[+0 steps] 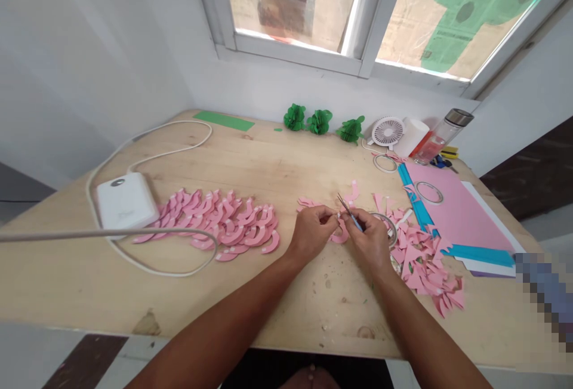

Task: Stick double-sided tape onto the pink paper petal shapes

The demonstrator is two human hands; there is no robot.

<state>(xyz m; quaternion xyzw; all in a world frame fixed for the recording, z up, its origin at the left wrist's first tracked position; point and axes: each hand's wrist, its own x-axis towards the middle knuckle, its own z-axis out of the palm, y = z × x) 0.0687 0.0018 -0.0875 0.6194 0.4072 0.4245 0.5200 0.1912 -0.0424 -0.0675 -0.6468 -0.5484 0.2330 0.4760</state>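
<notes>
My left hand [316, 228] is closed in a pinch, its fingertips meeting those of my right hand. What it pinches is too small to make out. My right hand [369, 237] is closed around small scissors [351, 213] with a light blue handle, their dark pointed tips aimed up and left. Just below the fingertips, a curved pink paper piece [341, 235] shows between the hands. Another curved pink piece [354, 189] with white ends lies beyond them. Left of my hands, many curved pink paper pieces [233, 225] with small white patches overlap in rows.
Pink paper scraps [421, 258] are heaped at right, beside pink sheets [461, 210] and blue strips [481, 253]. A white box-shaped device [128, 198] with a looping cable stands left. Along the back are green paper shapes [319, 122], a small fan [388, 132] and a bottle [443, 137].
</notes>
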